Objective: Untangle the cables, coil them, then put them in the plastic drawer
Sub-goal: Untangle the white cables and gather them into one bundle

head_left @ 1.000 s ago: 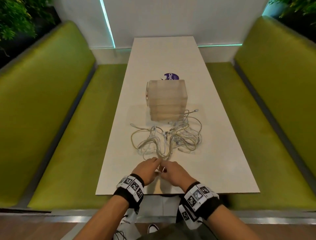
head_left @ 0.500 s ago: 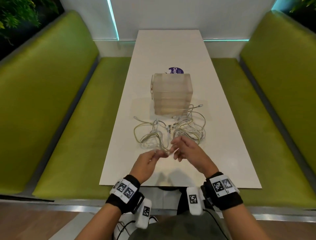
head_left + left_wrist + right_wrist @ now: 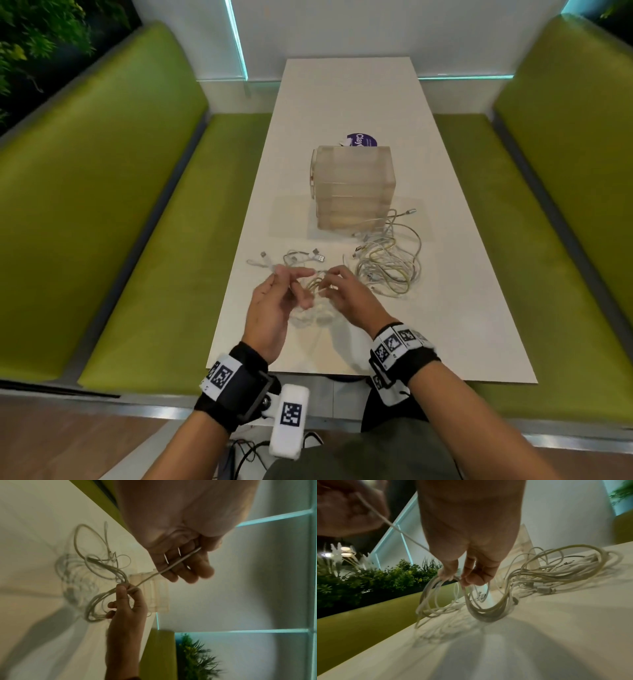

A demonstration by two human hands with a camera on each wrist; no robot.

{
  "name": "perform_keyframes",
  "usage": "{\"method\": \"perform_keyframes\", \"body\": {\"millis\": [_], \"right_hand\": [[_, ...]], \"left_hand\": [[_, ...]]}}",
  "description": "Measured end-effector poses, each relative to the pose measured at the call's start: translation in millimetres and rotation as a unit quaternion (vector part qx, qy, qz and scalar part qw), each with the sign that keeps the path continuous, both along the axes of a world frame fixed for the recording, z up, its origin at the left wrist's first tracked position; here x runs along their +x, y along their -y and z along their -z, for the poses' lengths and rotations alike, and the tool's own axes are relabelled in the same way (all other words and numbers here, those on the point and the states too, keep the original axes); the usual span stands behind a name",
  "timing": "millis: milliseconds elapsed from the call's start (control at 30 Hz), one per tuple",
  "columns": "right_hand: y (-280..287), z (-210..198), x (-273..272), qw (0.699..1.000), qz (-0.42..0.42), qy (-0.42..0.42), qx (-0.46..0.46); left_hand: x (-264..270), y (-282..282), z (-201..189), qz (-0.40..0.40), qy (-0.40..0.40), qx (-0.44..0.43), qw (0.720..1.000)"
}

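Observation:
Several pale cables lie on the white table (image 3: 462,325). A tangled pile of cables (image 3: 390,267) sits in front of the translucent plastic drawer unit (image 3: 352,188), to its right. My left hand (image 3: 298,281) holds one cable strand (image 3: 171,565) that runs taut across its curled fingers (image 3: 185,563). My right hand (image 3: 330,281) pinches the same cable, with several loops (image 3: 488,608) hanging from its fingers down to the tabletop. Both hands are raised above the table, close together. Loose cable ends with plugs (image 3: 308,256) lie just beyond the left hand.
A purple round sticker (image 3: 361,140) lies behind the drawer unit. Green bench seats (image 3: 147,274) run along both long sides of the table. A white wall with teal light strips (image 3: 236,37) closes the far end. Plants (image 3: 368,577) stand beyond the left bench.
Both hands rose from the near table edge and moved forward, lifting a cable. The tangle is split: loops hang from my right hand and the rest lies to the right.

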State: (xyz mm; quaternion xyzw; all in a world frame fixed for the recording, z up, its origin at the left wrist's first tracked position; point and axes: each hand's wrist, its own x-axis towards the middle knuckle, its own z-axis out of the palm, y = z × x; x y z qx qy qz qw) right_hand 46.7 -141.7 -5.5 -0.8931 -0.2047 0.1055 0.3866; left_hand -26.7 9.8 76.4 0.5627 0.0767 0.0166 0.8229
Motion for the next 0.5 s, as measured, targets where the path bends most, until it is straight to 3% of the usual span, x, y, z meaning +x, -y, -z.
{"method": "perform_keyframes", "body": {"millis": [133,267,367,500], "right_hand": [[-2,-12,16,0.999,-0.001,0.041,0.014],[-3,-25,27,0.993,0.071,0.077,0.051],[-7,-31,37,0.985,0.1,0.134,-0.029],[-8,-32,48,0.985,0.093,0.127,-0.066]], "left_hand": [[7,-14,-5,-0.061,-0.014,-0.046,0.997],[14,-22,2,-0.079,-0.061,-0.042,0.994],[17,-8,-6,-0.048,-0.045,-0.046,0.997],[19,13,-26,0.012,0.002,-0.052,0.999]]}}
